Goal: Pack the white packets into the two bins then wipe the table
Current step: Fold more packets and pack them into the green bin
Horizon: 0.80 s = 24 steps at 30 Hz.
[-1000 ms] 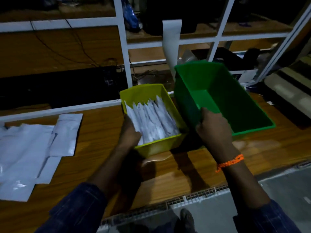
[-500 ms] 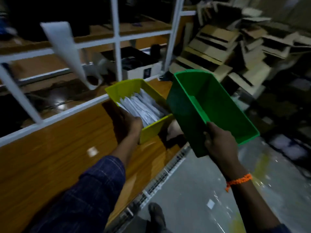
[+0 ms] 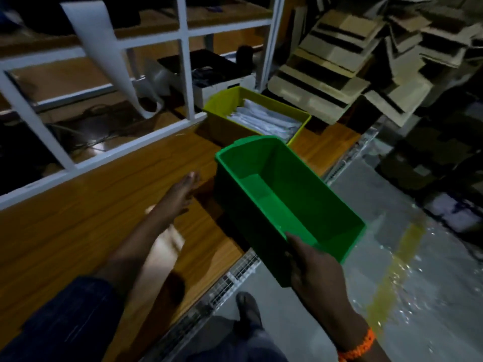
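One corner of the green bin [image 3: 282,194] sat clamped in your right hand [image 3: 316,273] fingers, left hand [image 3: 180,197] spread and free; overhanging the bench [image 3: 78,231], it could tip off

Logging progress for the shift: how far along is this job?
Done: the yellow bin sits on the table with white packets in it. In hand: the right hand grips the green bin, which is empty; the left hand is open above the table. Left: filling the green bin and the wipe; no cloth is in view.
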Motion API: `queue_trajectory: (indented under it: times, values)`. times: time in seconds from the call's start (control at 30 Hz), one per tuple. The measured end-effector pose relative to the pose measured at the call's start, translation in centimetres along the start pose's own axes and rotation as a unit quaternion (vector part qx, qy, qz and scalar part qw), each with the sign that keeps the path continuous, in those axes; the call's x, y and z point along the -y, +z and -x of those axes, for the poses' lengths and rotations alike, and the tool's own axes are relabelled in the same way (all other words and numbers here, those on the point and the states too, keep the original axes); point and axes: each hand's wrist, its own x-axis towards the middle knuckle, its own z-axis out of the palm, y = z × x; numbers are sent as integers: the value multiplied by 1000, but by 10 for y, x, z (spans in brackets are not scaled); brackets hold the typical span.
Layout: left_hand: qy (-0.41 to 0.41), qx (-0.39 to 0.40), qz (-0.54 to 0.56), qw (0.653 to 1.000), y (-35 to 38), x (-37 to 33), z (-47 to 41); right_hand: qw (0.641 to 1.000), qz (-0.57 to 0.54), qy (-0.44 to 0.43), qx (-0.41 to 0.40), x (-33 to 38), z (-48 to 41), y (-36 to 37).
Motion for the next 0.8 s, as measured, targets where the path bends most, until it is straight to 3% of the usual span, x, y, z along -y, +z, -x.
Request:
queue_trajectory:
  times: [0.13,0.23,0.37,0.5,0.8]
  values:
    - [30,-82,61,994,-41,37,61,987,-7,-117,113,65,6,30]
    - [27,-181,83,980,-67,59,91,970,-37,-192,144,126,1,55]
    - [71,-278,4,958,-102,86,118,939,-78,-288,174,206,3,83]
    - [-12,-383,20,923,-147,117,126,910,-111,-358,174,250,13,114]
    - [11,-311,59,948,-183,102,125,922,-81,-347,153,261,-16,124]
